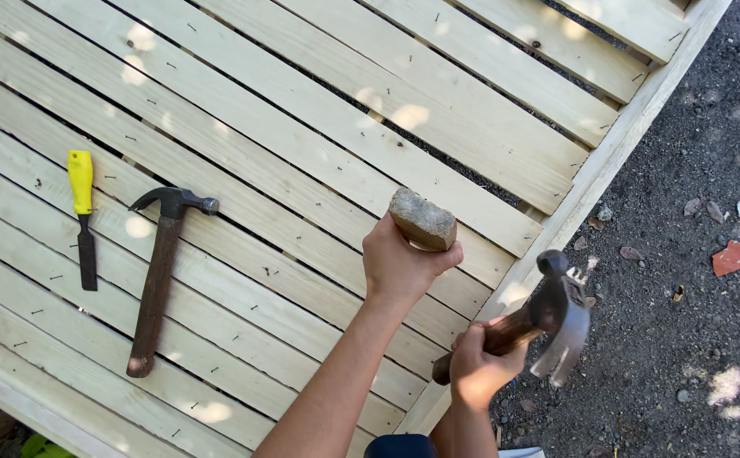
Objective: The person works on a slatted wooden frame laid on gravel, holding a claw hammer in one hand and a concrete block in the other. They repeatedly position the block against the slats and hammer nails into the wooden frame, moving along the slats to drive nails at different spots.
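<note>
The left hand [399,263] is wrapped shut around a short wooden block [423,220], held against a slat of the slatted wood panel [302,144] near its right edge, while the right hand [478,371] grips the brown handle of a claw hammer [556,314], its blurred head raised just right of the block and beyond the panel's side rail. With the hammer so near the block, a badly aimed blow could land on the left thumb and fingers, or glance off and knock the block askew. A second claw hammer [158,276] and a yellow-handled chisel [84,216] lie untouched on the slats, well apart to the left.
</note>
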The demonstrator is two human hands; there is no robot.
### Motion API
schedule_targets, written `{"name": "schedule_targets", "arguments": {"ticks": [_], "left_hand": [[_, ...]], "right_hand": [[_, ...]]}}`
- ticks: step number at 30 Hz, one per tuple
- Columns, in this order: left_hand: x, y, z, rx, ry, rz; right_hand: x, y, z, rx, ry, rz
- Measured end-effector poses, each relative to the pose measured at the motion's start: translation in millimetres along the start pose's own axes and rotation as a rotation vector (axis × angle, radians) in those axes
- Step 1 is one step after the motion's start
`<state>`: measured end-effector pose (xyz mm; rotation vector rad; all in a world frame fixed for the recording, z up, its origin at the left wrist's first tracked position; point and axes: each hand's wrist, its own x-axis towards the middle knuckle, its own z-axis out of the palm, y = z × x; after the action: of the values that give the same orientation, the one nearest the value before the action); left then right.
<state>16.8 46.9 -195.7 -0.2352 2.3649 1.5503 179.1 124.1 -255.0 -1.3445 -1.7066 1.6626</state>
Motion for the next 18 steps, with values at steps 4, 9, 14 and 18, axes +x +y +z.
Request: {"name": "schedule_targets", "arguments": {"ticks": [4, 9, 14, 18], "left_hand": [[-5.3, -9.6, 3.5, -0.008, 0.021, 0.054], [-8.6, -6.5, 4.5, -0.294, 0.024, 0.16], [-2.3, -9.5, 5.1, -0.095, 0.077, 0.274], [-0.1, -12.4, 11.7, -0.116, 0.053, 0.231]], "right_hand": [[10.0, 17.2, 23.1, -0.086, 0.001, 0.442], [17.8, -3.5, 1.7, 0.043, -0.023, 0.328], [17.9, -17.3, -23.4, 0.117, 0.036, -0.013], [24.2, 14.9, 16.9, -0.109, 0.003, 0.454]]}}
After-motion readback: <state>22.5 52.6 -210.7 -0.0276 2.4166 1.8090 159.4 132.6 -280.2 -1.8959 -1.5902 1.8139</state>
